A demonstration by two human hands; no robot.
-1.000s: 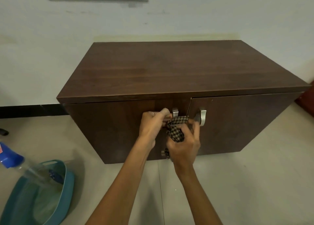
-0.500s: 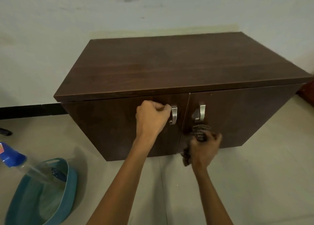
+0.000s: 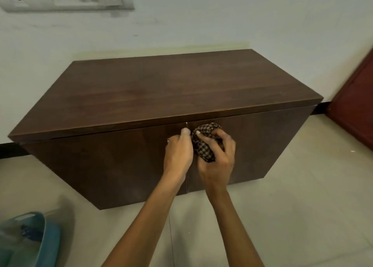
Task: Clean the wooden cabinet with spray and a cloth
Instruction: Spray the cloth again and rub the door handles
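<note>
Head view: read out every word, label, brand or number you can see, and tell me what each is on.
No text can be read in this view.
The switch and socket panel shows no markings.
The wooden cabinet and the checked cloth bear no lettering.
The blue basin holds things too blurred to read.

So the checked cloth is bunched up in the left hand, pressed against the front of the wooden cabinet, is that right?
Not quite. The head view shows the checked cloth bunched up in the right hand, not the left. The rest holds: it is pressed against the front of the wooden cabinet.
</note>
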